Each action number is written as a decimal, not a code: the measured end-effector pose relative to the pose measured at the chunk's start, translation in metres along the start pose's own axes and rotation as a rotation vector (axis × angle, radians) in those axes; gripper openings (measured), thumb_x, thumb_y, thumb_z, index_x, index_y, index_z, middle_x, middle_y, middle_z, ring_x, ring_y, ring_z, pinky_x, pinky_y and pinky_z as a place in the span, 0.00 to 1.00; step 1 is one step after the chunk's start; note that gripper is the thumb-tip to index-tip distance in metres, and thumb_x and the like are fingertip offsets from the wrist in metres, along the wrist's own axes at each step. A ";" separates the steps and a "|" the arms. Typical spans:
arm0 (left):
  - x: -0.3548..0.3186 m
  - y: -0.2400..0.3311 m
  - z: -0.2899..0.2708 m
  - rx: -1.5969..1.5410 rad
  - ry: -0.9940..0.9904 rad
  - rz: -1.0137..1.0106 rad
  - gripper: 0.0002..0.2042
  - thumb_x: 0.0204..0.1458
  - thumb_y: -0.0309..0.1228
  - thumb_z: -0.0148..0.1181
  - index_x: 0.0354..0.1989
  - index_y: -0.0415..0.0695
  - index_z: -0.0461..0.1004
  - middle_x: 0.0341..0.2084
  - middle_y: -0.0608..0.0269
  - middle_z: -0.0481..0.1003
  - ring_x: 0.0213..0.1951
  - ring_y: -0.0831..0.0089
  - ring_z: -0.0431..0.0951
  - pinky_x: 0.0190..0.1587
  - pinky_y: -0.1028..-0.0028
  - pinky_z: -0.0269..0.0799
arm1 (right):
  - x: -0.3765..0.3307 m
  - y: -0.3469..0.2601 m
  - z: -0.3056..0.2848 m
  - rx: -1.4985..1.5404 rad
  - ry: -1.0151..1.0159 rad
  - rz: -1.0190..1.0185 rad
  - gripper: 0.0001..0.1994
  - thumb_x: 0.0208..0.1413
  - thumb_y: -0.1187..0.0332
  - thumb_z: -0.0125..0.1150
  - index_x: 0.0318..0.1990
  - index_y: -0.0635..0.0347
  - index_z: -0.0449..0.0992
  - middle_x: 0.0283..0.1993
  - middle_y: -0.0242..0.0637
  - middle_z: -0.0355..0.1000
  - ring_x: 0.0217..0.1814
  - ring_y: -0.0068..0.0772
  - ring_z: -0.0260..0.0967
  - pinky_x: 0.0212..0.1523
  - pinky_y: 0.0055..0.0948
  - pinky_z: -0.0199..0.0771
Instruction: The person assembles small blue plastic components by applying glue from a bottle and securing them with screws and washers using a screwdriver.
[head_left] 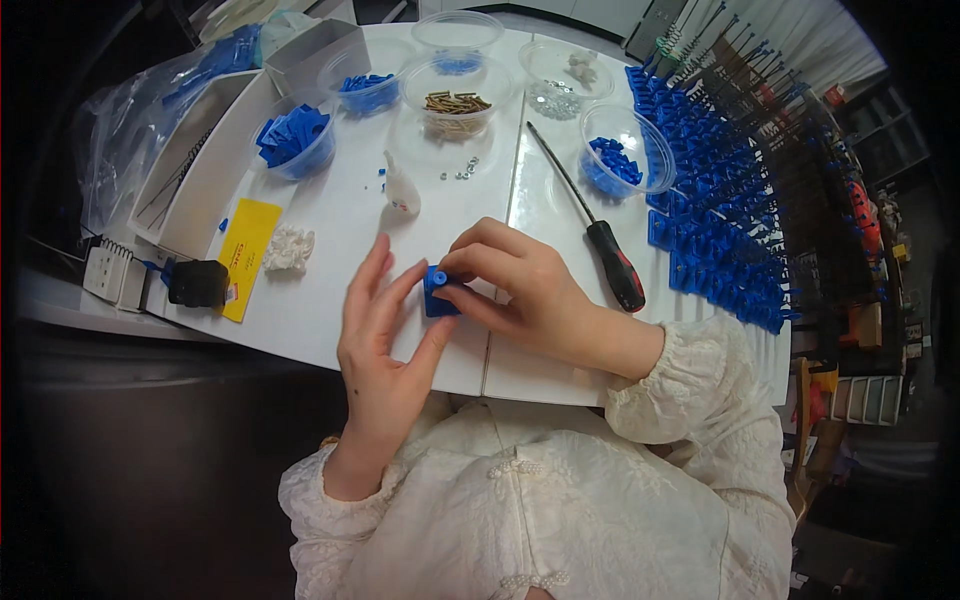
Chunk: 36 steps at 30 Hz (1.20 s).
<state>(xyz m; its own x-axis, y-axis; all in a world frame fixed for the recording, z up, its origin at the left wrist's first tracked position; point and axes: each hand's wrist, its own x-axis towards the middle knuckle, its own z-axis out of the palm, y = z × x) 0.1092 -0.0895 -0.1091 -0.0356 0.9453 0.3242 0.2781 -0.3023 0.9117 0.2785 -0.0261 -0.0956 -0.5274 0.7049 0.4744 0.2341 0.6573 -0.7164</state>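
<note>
A small blue plastic plate (436, 305) with a round hollow blue peg (440, 279) on it is on the white table in front of me. The thumb and fingers of my right hand (520, 285) pinch around the peg from the right. On the other side, my left hand (382, 335) has its index fingertip and thumb at the plate's edges, steadying it, with its other fingers stretched out. My fingers cover part of the plate. Beyond my left hand stands a small white squeeze bottle (400, 192) with a narrow tip, and several small metal nuts (462, 174) lie near it.
A screwdriver (600, 235) lies right of my hands. Clear tubs at the back hold brass-coloured screws (456, 103) and blue parts (612, 160). Rows of blue pieces (700, 190) fill the right side. Left are crumpled tissue (289, 249), a yellow card (248, 250) and a black block (198, 284).
</note>
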 end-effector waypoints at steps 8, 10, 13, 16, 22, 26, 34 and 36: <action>0.002 -0.009 -0.002 0.160 -0.031 -0.050 0.27 0.38 0.18 0.68 0.52 0.39 0.72 0.51 0.55 0.70 0.54 0.64 0.70 0.53 0.71 0.72 | -0.001 0.003 -0.008 0.055 -0.038 0.082 0.08 0.50 0.80 0.58 0.39 0.66 0.76 0.38 0.41 0.71 0.34 0.32 0.72 0.35 0.26 0.72; 0.003 -0.004 -0.001 0.116 -0.008 -0.063 0.27 0.39 0.18 0.68 0.53 0.39 0.71 0.48 0.55 0.71 0.53 0.65 0.72 0.53 0.71 0.72 | 0.001 0.007 -0.013 0.024 0.081 0.062 0.10 0.52 0.79 0.54 0.41 0.65 0.77 0.37 0.41 0.72 0.34 0.32 0.72 0.35 0.25 0.71; 0.004 -0.007 -0.002 0.061 -0.001 -0.054 0.29 0.40 0.17 0.67 0.55 0.39 0.69 0.43 0.55 0.73 0.49 0.67 0.75 0.55 0.72 0.71 | 0.002 0.004 -0.011 0.065 0.039 0.064 0.10 0.53 0.78 0.53 0.42 0.65 0.77 0.37 0.42 0.73 0.34 0.32 0.72 0.35 0.24 0.70; 0.005 -0.010 -0.003 0.032 0.011 -0.111 0.28 0.40 0.16 0.66 0.55 0.38 0.69 0.40 0.57 0.76 0.44 0.71 0.78 0.51 0.73 0.71 | 0.002 -0.003 -0.002 0.067 -0.016 0.017 0.10 0.50 0.77 0.59 0.41 0.64 0.78 0.35 0.41 0.73 0.34 0.33 0.71 0.34 0.25 0.70; 0.005 -0.006 -0.001 0.015 0.046 -0.181 0.23 0.40 0.18 0.67 0.48 0.36 0.71 0.36 0.57 0.78 0.40 0.73 0.79 0.47 0.75 0.72 | 0.002 0.004 0.006 -0.060 -0.056 -0.043 0.09 0.47 0.77 0.64 0.38 0.60 0.79 0.33 0.38 0.75 0.34 0.34 0.73 0.34 0.28 0.73; 0.004 -0.008 -0.001 -0.018 0.040 -0.174 0.20 0.40 0.18 0.67 0.45 0.35 0.72 0.36 0.57 0.78 0.40 0.73 0.79 0.46 0.75 0.73 | 0.002 0.005 0.008 -0.047 -0.014 -0.029 0.08 0.47 0.77 0.65 0.36 0.60 0.80 0.30 0.36 0.76 0.32 0.33 0.73 0.32 0.28 0.73; 0.005 -0.008 -0.001 -0.001 0.040 -0.151 0.17 0.40 0.17 0.67 0.42 0.36 0.72 0.36 0.57 0.78 0.39 0.72 0.79 0.45 0.75 0.74 | 0.001 0.003 0.010 -0.152 0.006 -0.055 0.08 0.45 0.78 0.66 0.35 0.60 0.78 0.30 0.36 0.76 0.31 0.35 0.74 0.30 0.29 0.72; 0.003 -0.011 -0.002 0.002 0.044 -0.146 0.17 0.40 0.17 0.67 0.41 0.36 0.72 0.35 0.57 0.78 0.39 0.72 0.79 0.44 0.75 0.74 | 0.000 0.003 0.011 -0.154 0.007 -0.101 0.10 0.42 0.79 0.66 0.35 0.60 0.77 0.29 0.36 0.75 0.30 0.37 0.73 0.29 0.29 0.72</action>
<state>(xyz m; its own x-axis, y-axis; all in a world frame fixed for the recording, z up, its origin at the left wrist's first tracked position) 0.1042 -0.0832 -0.1176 -0.1182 0.9728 0.1992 0.2691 -0.1617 0.9494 0.2703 -0.0268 -0.1032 -0.5489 0.6344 0.5443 0.3028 0.7578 -0.5779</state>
